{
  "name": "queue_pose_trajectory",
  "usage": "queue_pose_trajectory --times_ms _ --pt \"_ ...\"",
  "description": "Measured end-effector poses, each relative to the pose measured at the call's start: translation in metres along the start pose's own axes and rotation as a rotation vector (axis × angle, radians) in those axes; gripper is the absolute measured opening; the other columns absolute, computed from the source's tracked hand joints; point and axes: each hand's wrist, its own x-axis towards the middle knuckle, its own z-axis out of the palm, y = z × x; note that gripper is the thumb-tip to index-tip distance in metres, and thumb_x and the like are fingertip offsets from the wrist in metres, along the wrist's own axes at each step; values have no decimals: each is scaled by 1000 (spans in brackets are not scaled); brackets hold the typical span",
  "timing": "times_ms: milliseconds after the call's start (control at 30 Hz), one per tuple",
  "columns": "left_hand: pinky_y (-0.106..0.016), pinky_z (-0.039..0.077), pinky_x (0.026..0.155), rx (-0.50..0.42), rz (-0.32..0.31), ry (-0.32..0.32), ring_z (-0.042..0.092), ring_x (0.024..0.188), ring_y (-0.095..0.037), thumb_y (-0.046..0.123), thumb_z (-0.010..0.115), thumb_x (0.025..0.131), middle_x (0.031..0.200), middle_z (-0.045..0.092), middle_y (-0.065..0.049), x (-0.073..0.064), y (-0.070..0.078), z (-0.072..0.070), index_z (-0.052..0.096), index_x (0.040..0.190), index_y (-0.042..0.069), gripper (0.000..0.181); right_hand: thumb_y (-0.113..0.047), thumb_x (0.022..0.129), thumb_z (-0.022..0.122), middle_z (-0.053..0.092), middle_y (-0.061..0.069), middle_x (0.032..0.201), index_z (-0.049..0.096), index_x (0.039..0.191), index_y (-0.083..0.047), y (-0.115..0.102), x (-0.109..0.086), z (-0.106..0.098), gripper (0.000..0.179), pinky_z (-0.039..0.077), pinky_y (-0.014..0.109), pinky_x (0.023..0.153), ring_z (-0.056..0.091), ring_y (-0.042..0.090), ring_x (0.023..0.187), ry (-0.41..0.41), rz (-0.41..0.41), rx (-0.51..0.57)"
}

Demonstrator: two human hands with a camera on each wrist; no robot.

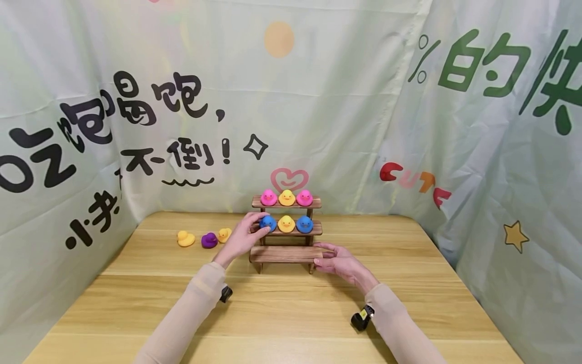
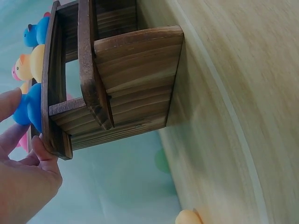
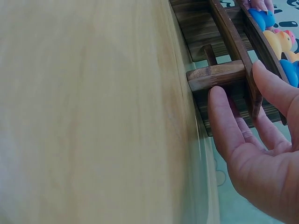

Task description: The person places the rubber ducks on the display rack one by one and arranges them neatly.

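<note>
A three-tier wooden display stand (image 1: 285, 254) stands on the table. My left hand (image 1: 245, 236) pinches a blue rubber duck (image 1: 267, 223) at the left end of the middle tier; the left wrist view shows its fingertips at the duck and the shelf edge. A yellow duck (image 1: 286, 223) and a second blue duck (image 1: 304, 224) share that tier. On the top tier sit a pink duck (image 1: 268, 197), a yellow one (image 1: 287, 197) and another pink one (image 1: 304, 197). The bottom tier is bare, and my right hand (image 3: 254, 158) grips its right end, thumb over the board.
Left of the stand, a yellow duck (image 1: 185, 238), a purple duck (image 1: 209, 240) and another yellow duck (image 1: 225, 235) lie on the wooden table (image 1: 282, 323). Printed cloth (image 1: 318, 126) hangs behind the table and along both sides.
</note>
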Motion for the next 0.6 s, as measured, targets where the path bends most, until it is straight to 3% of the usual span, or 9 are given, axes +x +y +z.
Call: queue_pose_trajectory --times_ms 600 --pt "-49 49 100 -14 -6 -7 54 121 -32 24 64 96 135 50 -14 0 1 -1 55 137 8 44 1 94 61 41 31 141 34 149 1 0 0 0 62 51 41 99 66 23 105 15 7 5"
